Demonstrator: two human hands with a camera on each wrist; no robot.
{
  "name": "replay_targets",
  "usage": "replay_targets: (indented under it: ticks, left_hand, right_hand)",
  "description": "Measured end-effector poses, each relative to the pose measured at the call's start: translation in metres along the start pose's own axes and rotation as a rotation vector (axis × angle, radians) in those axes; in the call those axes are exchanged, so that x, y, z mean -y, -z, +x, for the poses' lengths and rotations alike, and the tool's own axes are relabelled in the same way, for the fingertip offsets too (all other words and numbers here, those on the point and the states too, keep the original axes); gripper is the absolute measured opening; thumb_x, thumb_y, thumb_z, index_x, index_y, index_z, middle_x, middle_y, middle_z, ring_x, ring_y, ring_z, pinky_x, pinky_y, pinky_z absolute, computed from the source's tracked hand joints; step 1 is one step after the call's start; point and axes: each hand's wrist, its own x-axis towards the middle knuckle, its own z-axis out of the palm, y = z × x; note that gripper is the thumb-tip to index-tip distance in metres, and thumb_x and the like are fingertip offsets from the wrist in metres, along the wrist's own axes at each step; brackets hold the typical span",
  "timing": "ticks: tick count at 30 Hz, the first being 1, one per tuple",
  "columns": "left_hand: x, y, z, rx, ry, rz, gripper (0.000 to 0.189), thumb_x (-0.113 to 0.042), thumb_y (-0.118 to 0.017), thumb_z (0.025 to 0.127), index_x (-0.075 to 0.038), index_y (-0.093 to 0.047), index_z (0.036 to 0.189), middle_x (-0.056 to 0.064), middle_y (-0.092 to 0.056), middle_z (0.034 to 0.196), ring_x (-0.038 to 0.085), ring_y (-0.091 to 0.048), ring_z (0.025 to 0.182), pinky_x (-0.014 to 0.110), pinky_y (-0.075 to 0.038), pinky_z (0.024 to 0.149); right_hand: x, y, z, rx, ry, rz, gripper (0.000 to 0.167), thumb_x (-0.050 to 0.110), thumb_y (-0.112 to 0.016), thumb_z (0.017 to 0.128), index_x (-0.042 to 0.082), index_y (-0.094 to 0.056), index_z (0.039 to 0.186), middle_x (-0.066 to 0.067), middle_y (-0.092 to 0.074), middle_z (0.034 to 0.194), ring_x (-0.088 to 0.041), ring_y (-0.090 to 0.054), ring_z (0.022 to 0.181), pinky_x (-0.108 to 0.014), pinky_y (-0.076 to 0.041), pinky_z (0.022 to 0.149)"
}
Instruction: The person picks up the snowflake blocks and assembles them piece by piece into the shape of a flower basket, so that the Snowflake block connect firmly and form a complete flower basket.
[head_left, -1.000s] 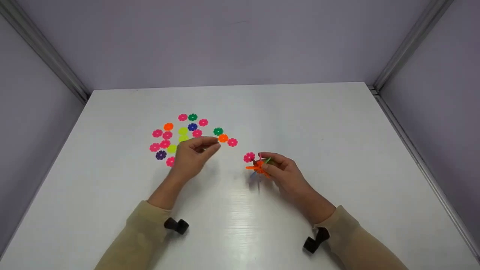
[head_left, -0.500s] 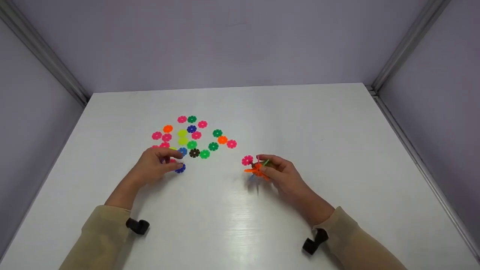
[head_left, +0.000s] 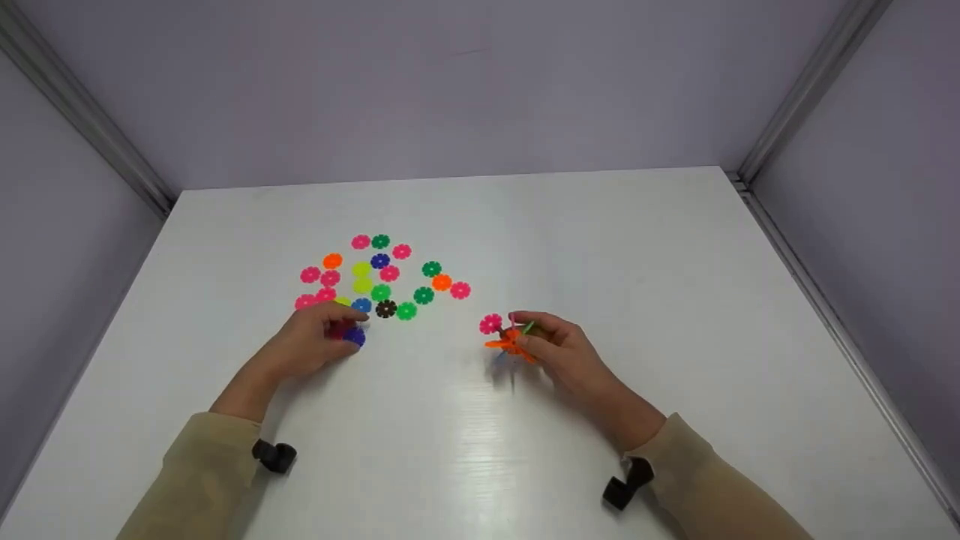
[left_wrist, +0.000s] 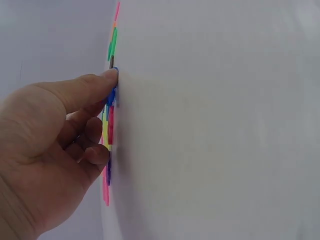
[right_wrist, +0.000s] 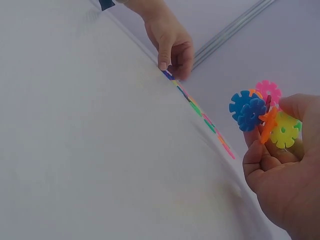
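Observation:
My left hand point(head_left: 311, 341) is low over the table at the near left of the loose snowflake discs. Its thumb and curled forefinger are at a dark blue snowflake disc point(head_left: 355, 337), thumb tip on its near edge; the left wrist view shows the disc point(left_wrist: 111, 95) right below the thumb tip. My right hand point(head_left: 570, 352) holds up a cluster of interlocked snowflake discs point(head_left: 511, 342) between thumb and fingers. In the right wrist view two blue discs point(right_wrist: 248, 111), a yellow disc point(right_wrist: 284, 131), a pink disc point(right_wrist: 269, 91) and orange ones show in it.
Several loose discs lie flat beyond the left hand, among them a black one point(head_left: 385, 308), a green one point(head_left: 406, 310) and a pink one point(head_left: 460, 290). The white table point(head_left: 637, 247) meets pale walls at the back and sides.
My left hand has moved left and toward me, away from the row of green and orange discs, to the dark blue disc. The right hand and its cluster have stayed nearly still.

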Motion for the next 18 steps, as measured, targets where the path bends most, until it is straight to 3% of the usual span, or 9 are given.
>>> replay_targets:
  ticks: [6, 11, 14, 18]
  left_hand:
    - [-0.011, -0.004, 0.003, -0.033, -0.008, -0.003, 0.043, -0.014, -0.082, 0.095, -0.018, -0.072, 0.136, 0.007, -0.066, 0.118, 0.028, -0.059, 0.113, 0.041, -0.059, 0.094]
    - [-0.046, -0.014, 0.006, -0.090, 0.001, -0.083, 0.032, -0.025, -0.086, 0.093, -0.018, -0.080, 0.124, 0.002, -0.073, 0.112, 0.024, -0.065, 0.107, 0.034, -0.060, 0.084]
    - [-0.077, -0.025, 0.009, -0.123, -0.076, -0.172, 0.027, -0.023, -0.083, 0.095, -0.017, -0.082, 0.121, -0.001, -0.076, 0.109, 0.022, -0.068, 0.103, 0.033, -0.061, 0.082]
    - [-0.112, -0.043, 0.012, -0.154, -0.225, -0.279, 0.021, -0.017, -0.078, 0.099, -0.015, -0.082, 0.119, -0.001, -0.078, 0.107, 0.020, -0.071, 0.097, 0.030, -0.061, 0.082]
  right_hand:
    - [0.000, 0.000, 0.001, 0.017, -0.015, -0.003, 0.046, 0.011, -0.065, 0.105, -0.006, -0.056, 0.146, -0.013, -0.071, 0.120, -0.025, -0.069, 0.107, -0.030, -0.058, 0.095]
    - [0.000, 0.000, 0.002, 0.022, -0.011, -0.028, 0.045, 0.011, -0.065, 0.105, -0.006, -0.057, 0.145, -0.012, -0.070, 0.121, -0.025, -0.068, 0.108, -0.029, -0.058, 0.094]
    - [0.001, 0.000, 0.002, 0.019, -0.006, -0.068, 0.043, 0.013, -0.065, 0.105, -0.005, -0.059, 0.144, -0.013, -0.070, 0.117, -0.025, -0.067, 0.105, -0.027, -0.058, 0.090]
    - [0.002, -0.002, 0.003, 0.033, -0.006, -0.129, 0.041, 0.016, -0.065, 0.106, -0.001, -0.062, 0.144, -0.014, -0.071, 0.117, -0.028, -0.067, 0.107, -0.027, -0.058, 0.090]
